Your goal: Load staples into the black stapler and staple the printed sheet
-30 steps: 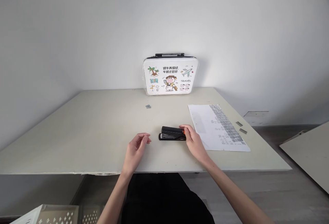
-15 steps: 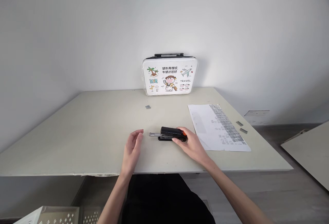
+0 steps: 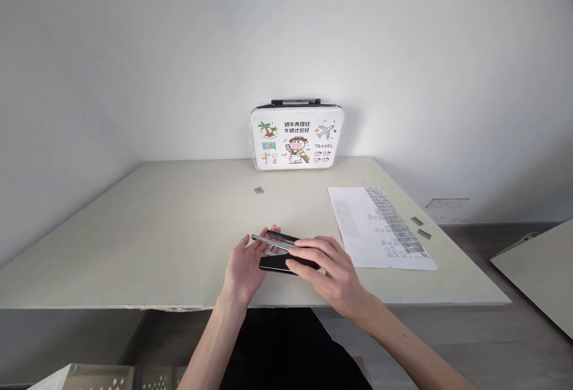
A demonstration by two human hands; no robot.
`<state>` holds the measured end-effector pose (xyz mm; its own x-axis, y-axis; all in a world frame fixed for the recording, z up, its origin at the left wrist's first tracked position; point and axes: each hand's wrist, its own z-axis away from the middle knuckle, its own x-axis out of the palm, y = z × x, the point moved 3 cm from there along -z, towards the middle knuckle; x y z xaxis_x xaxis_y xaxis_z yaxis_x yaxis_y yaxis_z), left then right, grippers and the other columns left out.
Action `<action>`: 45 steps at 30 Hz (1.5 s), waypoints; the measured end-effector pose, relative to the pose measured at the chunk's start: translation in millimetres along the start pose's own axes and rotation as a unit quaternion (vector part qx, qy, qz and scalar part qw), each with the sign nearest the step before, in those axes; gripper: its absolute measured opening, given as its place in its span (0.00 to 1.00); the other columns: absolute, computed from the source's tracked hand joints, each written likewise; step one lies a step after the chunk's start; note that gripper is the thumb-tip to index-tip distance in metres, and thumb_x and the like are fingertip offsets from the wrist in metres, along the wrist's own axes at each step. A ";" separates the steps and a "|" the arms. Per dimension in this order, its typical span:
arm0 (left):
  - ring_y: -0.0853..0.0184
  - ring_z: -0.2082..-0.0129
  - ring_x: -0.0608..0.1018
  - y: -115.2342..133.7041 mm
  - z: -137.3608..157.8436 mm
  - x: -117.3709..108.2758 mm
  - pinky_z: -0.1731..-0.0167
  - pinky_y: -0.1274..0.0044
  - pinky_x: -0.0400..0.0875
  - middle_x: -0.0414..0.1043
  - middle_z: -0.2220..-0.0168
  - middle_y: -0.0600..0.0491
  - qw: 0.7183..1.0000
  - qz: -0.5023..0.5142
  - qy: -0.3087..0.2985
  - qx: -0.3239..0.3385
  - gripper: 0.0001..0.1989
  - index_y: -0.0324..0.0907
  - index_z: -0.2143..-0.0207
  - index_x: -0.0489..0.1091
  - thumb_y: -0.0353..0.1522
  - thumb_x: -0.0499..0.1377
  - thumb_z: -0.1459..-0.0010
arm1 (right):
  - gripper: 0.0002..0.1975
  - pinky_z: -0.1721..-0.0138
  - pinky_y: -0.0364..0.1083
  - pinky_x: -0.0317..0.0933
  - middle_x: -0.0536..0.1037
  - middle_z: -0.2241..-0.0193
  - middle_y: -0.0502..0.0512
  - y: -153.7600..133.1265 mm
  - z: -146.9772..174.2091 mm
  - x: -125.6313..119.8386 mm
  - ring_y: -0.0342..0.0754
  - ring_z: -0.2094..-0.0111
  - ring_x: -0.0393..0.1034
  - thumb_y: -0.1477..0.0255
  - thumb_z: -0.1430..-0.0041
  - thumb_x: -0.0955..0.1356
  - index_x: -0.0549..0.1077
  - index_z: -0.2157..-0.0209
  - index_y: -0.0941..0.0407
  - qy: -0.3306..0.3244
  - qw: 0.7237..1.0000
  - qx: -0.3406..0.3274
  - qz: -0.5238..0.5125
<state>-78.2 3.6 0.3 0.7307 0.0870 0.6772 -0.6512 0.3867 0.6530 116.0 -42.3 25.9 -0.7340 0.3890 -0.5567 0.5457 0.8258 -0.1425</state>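
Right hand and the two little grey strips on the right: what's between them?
The head view shows a printed paper between the right hand and the grey strips.

Indoor room, home or small office, exact kind not determinable: plain walls point(image 3: 134, 49), bench point(image 3: 170, 229), printed paper point(image 3: 358, 229), stapler point(image 3: 274, 263), cartoon case point(image 3: 273, 160).

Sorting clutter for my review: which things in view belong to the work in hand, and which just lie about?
In use: black stapler, right hand, left hand.
Probably incidental: white case, printed paper, grey strips (untouched, perhaps spare staples).
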 end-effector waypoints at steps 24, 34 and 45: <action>0.68 0.72 0.58 7.4 21.2 -3.6 0.70 0.77 0.58 0.54 0.71 0.58 0.861 -0.457 0.055 0.217 0.24 0.47 0.40 0.73 0.38 0.57 0.39 | 0.14 0.48 0.55 0.72 0.79 0.51 0.55 25.0 1.1 15.3 0.54 0.48 0.75 0.76 0.34 0.68 0.77 0.51 0.47 0.088 0.951 0.250 -0.159; 0.72 0.74 0.60 14.6 2.8 -32.6 0.71 0.80 0.62 0.55 0.72 0.59 0.973 -0.077 0.091 0.200 0.15 0.39 0.52 0.76 0.31 0.64 0.41 | 0.12 0.51 0.50 0.68 0.83 0.57 0.53 78.6 -38.8 85.6 0.53 0.56 0.77 0.63 0.42 0.73 0.77 0.57 0.51 0.058 0.896 0.382 -0.221; 0.69 0.68 0.76 18.9 -0.3 -40.5 0.67 0.79 0.75 0.69 0.67 0.50 0.975 0.117 0.092 0.165 0.09 0.36 0.60 0.74 0.24 0.54 0.36 | 0.13 0.51 0.50 0.68 0.83 0.58 0.49 133.3 -81.1 189.8 0.51 0.57 0.77 0.69 0.45 0.73 0.76 0.57 0.50 -0.007 0.906 0.366 -0.213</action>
<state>-120.1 7.7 -14.9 0.5593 0.3123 0.7679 -0.8125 0.0228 0.5825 16.7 174.7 -32.3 -0.9385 0.0904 -0.3333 0.3403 0.4061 -0.8481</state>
